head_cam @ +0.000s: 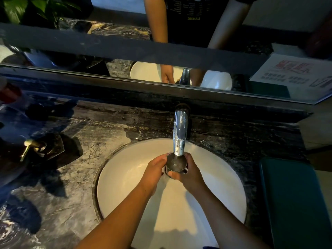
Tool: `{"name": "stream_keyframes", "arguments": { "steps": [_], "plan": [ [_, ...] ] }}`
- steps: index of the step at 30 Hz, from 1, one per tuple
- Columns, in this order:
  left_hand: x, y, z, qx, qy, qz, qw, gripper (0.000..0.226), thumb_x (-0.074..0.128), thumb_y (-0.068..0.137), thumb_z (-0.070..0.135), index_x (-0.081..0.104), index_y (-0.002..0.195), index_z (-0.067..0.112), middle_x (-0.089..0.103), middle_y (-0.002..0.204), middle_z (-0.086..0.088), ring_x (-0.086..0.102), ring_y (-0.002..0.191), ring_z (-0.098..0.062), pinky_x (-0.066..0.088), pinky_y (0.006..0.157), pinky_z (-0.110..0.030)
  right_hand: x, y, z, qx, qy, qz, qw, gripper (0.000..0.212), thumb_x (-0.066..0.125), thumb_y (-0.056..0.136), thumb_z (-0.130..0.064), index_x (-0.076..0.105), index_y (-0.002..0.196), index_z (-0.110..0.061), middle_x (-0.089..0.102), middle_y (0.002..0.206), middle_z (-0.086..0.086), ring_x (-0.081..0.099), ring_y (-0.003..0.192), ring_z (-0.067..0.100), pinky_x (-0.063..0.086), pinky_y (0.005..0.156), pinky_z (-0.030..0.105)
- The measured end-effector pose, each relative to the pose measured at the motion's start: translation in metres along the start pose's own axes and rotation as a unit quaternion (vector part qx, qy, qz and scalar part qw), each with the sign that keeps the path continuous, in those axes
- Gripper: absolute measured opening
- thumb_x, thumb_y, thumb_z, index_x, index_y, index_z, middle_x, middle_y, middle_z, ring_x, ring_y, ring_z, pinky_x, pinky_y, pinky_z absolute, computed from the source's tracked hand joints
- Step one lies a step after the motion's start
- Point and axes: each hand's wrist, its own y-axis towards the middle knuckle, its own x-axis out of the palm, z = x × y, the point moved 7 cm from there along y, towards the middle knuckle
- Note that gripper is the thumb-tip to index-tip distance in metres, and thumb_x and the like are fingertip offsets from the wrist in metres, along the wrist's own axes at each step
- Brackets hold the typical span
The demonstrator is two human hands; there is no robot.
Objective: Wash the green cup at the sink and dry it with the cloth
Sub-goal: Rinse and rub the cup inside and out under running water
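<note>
Both hands meet over the middle of the basin with the green cup (176,163) clasped between them: the left hand (154,170) curls its fingers against the cup's left wall, and the right hand (188,172) wraps the right wall and cups underneath, so each is closed on the cup rather than open. In this dim light the cup reads dark more than green. It is tipped over, with one round end turned up towards the camera and its long axis running roughly away from the person, towards the faucet (179,130). The faucet's spout comes down just beyond the fingertips and its tip overlaps the cup's far edge; whether water is running is hard to tell, though the spout is beaded with drops. Around and below the hands lies the white sink (125,186), set in a dark marble counter (86,141). To the right of the right hand, well apart and across the basin's rim, a flat teal shape (294,203) rests on the counter; it may be the cloth, but I cannot be sure. If so, the right hand is nearer to it, and I judge that washing is the step in hand, with drying not yet begun.
</note>
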Motion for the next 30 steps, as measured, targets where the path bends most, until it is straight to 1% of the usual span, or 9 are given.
{"name": "stream_keyframes", "arguments": {
  "steps": [3, 5, 7, 10, 14, 18, 21, 25, 30],
  "plan": [
    [0.002, 0.0, 0.0, -0.002, 0.005, -0.002, 1.0, 0.043, 0.042, 0.105, 0.022, 0.078, 0.095, 0.043, 0.077, 0.098, 0.022, 0.063, 0.104, -0.003, 0.047, 0.085, -0.03, 0.002, 0.001, 0.002, -0.005, -0.017, -0.017, 1.0, 0.068, 0.087, 0.066, -0.026, 0.052, 0.12, -0.05, 0.069, 0.119, -0.014, 0.066, 0.112, 0.011, 0.057, 0.099, 0.037],
    [0.003, 0.002, -0.001, 0.001, 0.005, -0.005, 1.0, 0.039, 0.043, 0.105, 0.024, 0.077, 0.102, 0.041, 0.077, 0.101, 0.019, 0.063, 0.106, -0.004, 0.047, 0.085, -0.031, 0.002, 0.002, 0.004, -0.006, -0.011, -0.013, 1.0, 0.069, 0.088, 0.066, -0.025, 0.052, 0.118, -0.055, 0.069, 0.12, -0.014, 0.067, 0.112, 0.01, 0.057, 0.098, 0.038],
    [0.001, 0.002, -0.004, 0.0, -0.001, 0.0, 1.0, 0.035, 0.043, 0.105, 0.023, 0.075, 0.113, 0.034, 0.076, 0.106, 0.016, 0.064, 0.108, -0.006, 0.048, 0.083, -0.029, 0.001, 0.001, 0.003, -0.014, -0.017, 0.001, 1.0, 0.072, 0.088, 0.066, -0.026, 0.05, 0.116, -0.061, 0.069, 0.12, -0.016, 0.067, 0.111, 0.006, 0.056, 0.095, 0.031],
    [-0.001, 0.003, -0.006, 0.007, -0.002, 0.001, 1.0, 0.036, 0.041, 0.106, 0.019, 0.075, 0.113, 0.029, 0.078, 0.105, 0.01, 0.067, 0.105, -0.012, 0.051, 0.082, -0.029, 0.005, -0.001, 0.0, -0.034, -0.044, -0.026, 0.998, 0.078, 0.091, 0.069, -0.023, 0.048, 0.111, -0.072, 0.07, 0.112, -0.027, 0.067, 0.106, -0.004, 0.053, 0.084, 0.013],
    [-0.001, 0.002, -0.008, 0.01, 0.001, -0.006, 1.0, 0.031, 0.045, 0.106, 0.025, 0.071, 0.122, 0.029, 0.074, 0.118, 0.008, 0.062, 0.113, -0.009, 0.047, 0.093, -0.037, -0.004, 0.001, 0.004, -0.025, -0.029, 0.008, 0.999, 0.069, 0.088, 0.065, -0.032, 0.05, 0.115, -0.06, 0.069, 0.117, -0.021, 0.066, 0.11, 0.003, 0.056, 0.089, 0.023],
    [0.0, 0.0, -0.007, 0.015, -0.006, -0.008, 1.0, 0.029, 0.046, 0.106, 0.029, 0.073, 0.118, 0.032, 0.076, 0.107, 0.016, 0.066, 0.101, 0.001, 0.049, 0.079, -0.027, -0.004, 0.001, 0.006, -0.023, -0.038, -0.005, 0.999, 0.067, 0.088, 0.067, -0.027, 0.051, 0.115, -0.055, 0.069, 0.119, -0.016, 0.067, 0.111, 0.008, 0.057, 0.095, 0.031],
    [0.001, 0.0, -0.008, 0.005, -0.004, -0.009, 1.0, 0.03, 0.046, 0.106, 0.029, 0.072, 0.12, 0.033, 0.076, 0.106, 0.02, 0.063, 0.106, -0.001, 0.048, 0.081, -0.029, -0.007, 0.0, 0.003, -0.012, -0.048, -0.001, 0.999, 0.062, 0.086, 0.065, -0.032, 0.052, 0.107, -0.061, 0.07, 0.109, -0.024, 0.066, 0.102, -0.001, 0.055, 0.085, 0.023],
    [0.002, 0.001, -0.015, -0.014, -0.025, -0.021, 0.999, 0.034, 0.042, 0.107, 0.022, 0.071, 0.125, 0.025, 0.072, 0.125, 0.002, 0.061, 0.118, -0.015, 0.05, 0.097, -0.04, -0.007, -0.005, 0.002, 0.015, -0.07, -0.037, 0.997, 0.057, 0.083, 0.054, -0.047, 0.055, 0.103, -0.06, 0.07, 0.103, -0.027, 0.065, 0.098, -0.003, 0.055, 0.08, 0.021],
    [0.007, -0.002, -0.033, -0.087, -0.093, -0.024, 0.992, 0.036, 0.038, 0.108, 0.021, 0.072, 0.121, 0.021, 0.076, 0.115, -0.004, 0.068, 0.103, -0.016, 0.053, 0.08, -0.03, -0.008, -0.01, 0.009, 0.057, -0.05, -0.054, 0.996, 0.058, 0.079, 0.057, -0.059, 0.059, 0.109, -0.044, 0.069, 0.112, -0.019, 0.064, 0.105, 0.003, 0.051, 0.079, 0.022]
  ]
}}
